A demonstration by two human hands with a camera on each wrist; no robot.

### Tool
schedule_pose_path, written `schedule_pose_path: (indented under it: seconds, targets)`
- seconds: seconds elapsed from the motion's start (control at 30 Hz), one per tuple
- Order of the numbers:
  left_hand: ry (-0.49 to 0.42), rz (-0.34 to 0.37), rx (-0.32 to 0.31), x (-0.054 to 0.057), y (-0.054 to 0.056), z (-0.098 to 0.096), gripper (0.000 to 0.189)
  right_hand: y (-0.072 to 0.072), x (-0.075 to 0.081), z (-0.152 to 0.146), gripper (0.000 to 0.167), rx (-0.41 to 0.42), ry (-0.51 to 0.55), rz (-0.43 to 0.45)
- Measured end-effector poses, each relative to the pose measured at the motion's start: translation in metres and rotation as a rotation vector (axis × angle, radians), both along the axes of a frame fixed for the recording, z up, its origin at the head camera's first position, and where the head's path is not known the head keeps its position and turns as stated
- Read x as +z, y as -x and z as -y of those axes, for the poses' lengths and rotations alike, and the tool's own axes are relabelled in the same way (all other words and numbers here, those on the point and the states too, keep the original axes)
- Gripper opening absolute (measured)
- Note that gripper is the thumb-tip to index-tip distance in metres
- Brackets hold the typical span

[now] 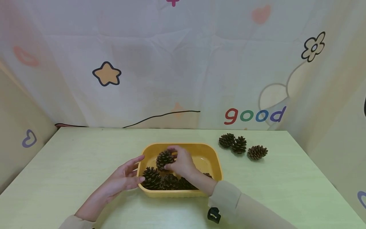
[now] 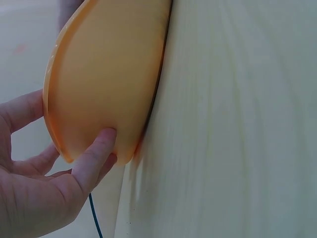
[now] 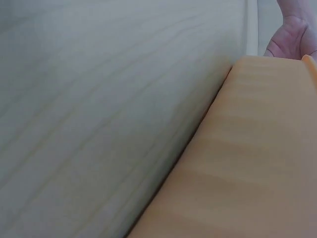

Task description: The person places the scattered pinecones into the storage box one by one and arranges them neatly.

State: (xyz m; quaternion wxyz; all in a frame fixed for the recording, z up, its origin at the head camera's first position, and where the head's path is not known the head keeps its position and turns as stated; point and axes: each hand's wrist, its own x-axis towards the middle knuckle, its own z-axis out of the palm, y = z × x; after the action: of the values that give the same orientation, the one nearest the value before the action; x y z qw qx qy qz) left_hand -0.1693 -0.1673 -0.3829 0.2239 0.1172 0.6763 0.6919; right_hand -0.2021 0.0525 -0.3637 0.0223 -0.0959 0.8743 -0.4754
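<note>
In the head view my right hand point(image 1: 184, 163) reaches into a yellow plastic basin point(image 1: 211, 149) and grips a brown pine cone point(image 1: 164, 160) between thumb and fingers. Several more pine cones lie along the basin's near side, among them one at the left corner point(image 1: 152, 178) and one beside it point(image 1: 169, 182); my right forearm partly covers others. At the basin's left end my left hand point(image 1: 125, 176) rests with its fingers spread. The left wrist view shows its thumb point(image 2: 101, 144) against the outer wall, with another finger at the rim. The right wrist view shows only the basin's outer side.
Three pine cones lie on the pale wooden table point(image 1: 94, 149) at the back right: a touching pair point(image 1: 239, 145) and a single one point(image 1: 257, 152). A printed curtain point(image 1: 160, 79) hangs behind the table and along both sides.
</note>
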Motion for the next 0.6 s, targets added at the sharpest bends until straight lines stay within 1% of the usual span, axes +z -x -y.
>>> schedule_pose_path:
  seconds: [0.13, 0.4, 0.53, 0.6]
  targets:
    - [-0.003, 0.007, 0.000, 0.0004, 0.0006, -0.0007, 0.082, 0.0001, -0.0008, 0.0014, 0.053, 0.018, -0.072, -0.038]
    - [0.003, 0.017, 0.013, 0.0002, 0.0012, -0.0013, 0.082, 0.0009, -0.0023, 0.0027, 0.053, 0.090, -0.171, -0.063]
    - [0.006, 0.031, 0.021, -0.0007, 0.0009, -0.0014, 0.082, 0.0010, -0.0015, 0.0042, 0.053, 0.102, -0.188, -0.048]
    - [0.006, 0.024, 0.015, -0.0003, 0.0009, -0.0016, 0.082, 0.0018, -0.0008, 0.0050, 0.052, 0.098, -0.183, -0.035]
